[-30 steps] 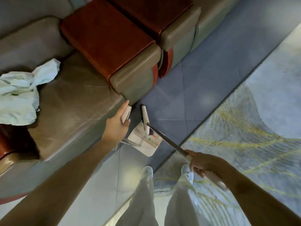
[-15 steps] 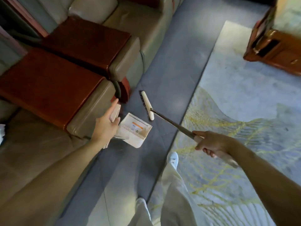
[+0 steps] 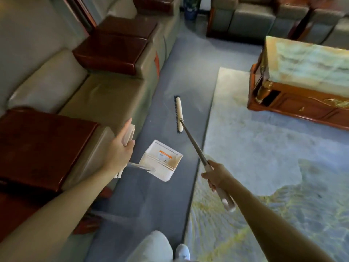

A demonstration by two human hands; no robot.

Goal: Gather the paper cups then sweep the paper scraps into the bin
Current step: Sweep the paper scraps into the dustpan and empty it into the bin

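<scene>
My left hand [image 3: 119, 150] grips the pale handle of a white dustpan [image 3: 162, 159], which hangs tilted just above the grey floor beside the sofa. My right hand [image 3: 214, 175] grips the long handle of a broom [image 3: 190, 137]. The broom's cream head [image 3: 178, 114] with dark bristles is ahead of the dustpan over the grey floor strip. No paper cups, scraps or bin show in this view.
A beige sofa [image 3: 90, 95] with dark red wooden armrest tops [image 3: 37, 144] runs along the left. A pale patterned rug [image 3: 264, 167] covers the right. A wooden coffee table with a marble top [image 3: 306, 72] stands at the upper right. More armchairs [image 3: 251, 19] line the back. My legs and shoe [image 3: 183, 252] are at the bottom.
The view has swung up and forward along the sofa, bringing the coffee table and far chairs into sight. Both hands keep their grips; the broom head now reaches further ahead of the dustpan.
</scene>
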